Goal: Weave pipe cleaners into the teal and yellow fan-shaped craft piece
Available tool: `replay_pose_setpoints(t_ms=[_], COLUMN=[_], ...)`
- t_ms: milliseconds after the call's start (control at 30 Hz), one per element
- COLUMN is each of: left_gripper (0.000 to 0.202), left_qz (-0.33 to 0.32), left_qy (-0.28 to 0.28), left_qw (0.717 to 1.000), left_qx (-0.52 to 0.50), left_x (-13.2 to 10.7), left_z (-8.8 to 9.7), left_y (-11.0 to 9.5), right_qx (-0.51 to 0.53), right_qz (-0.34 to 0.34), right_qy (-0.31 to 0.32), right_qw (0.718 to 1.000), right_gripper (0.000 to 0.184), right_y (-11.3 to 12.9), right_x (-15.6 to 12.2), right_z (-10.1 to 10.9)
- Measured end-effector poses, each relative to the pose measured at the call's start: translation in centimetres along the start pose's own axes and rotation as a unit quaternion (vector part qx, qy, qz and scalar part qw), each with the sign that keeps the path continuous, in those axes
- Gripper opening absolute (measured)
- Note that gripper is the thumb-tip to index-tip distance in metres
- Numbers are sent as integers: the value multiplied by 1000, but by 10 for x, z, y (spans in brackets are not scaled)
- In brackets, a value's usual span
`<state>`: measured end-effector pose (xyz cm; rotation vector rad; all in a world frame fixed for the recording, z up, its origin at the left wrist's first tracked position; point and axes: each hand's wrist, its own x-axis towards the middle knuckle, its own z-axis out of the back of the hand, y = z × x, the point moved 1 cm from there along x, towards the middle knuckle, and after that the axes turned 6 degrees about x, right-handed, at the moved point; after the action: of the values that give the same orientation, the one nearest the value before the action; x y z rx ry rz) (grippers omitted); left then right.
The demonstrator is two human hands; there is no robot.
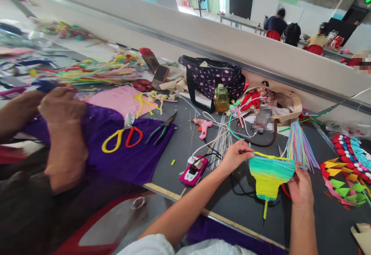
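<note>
Between my two hands is a flat craft piece of turquoise and yellow pipe cleaners [268, 177], wide at the top and tapering to a thin yellow stem. A yellow pipe cleaner [272, 155] runs along its top edge. My left hand [239, 156] pinches the upper left corner and the end of that strip. At the upper right corner, my right hand [300, 183] grips the piece with fingers closed. Behind it a bundle of pastel pipe cleaners [301, 145] lies on the dark table [240, 214]. Red-handled scissors are partly hidden beside my right hand.
A pink glue gun [203, 126], a magenta toy car [194, 170] and cables lie to the left. A co-worker's hands [62, 104] are beyond yellow-and-red scissors [123, 135] and pliers [162, 129] on purple cloth. A bottle [222, 98] and bag [214, 77] stand behind.
</note>
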<state>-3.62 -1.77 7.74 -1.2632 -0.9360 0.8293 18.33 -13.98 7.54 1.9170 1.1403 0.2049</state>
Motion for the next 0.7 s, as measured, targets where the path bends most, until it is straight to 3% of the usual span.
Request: replay_pose_setpoints(t_ms=[167,700], left_gripper=[15,16], left_qz=[-1,30], left_qy=[26,30], left_qw=[1000,999], left_qx=[3,-29], left_x=[-1,-5], left_z=[0,-4], left_y=[2,1], right_qx=[-8,-5], right_qz=[14,8], right_qy=[-7,-19], right_qw=[1000,1000], right_gripper=[27,27], right_y=[1,1], right_x=[1,0], right_z=[2,3])
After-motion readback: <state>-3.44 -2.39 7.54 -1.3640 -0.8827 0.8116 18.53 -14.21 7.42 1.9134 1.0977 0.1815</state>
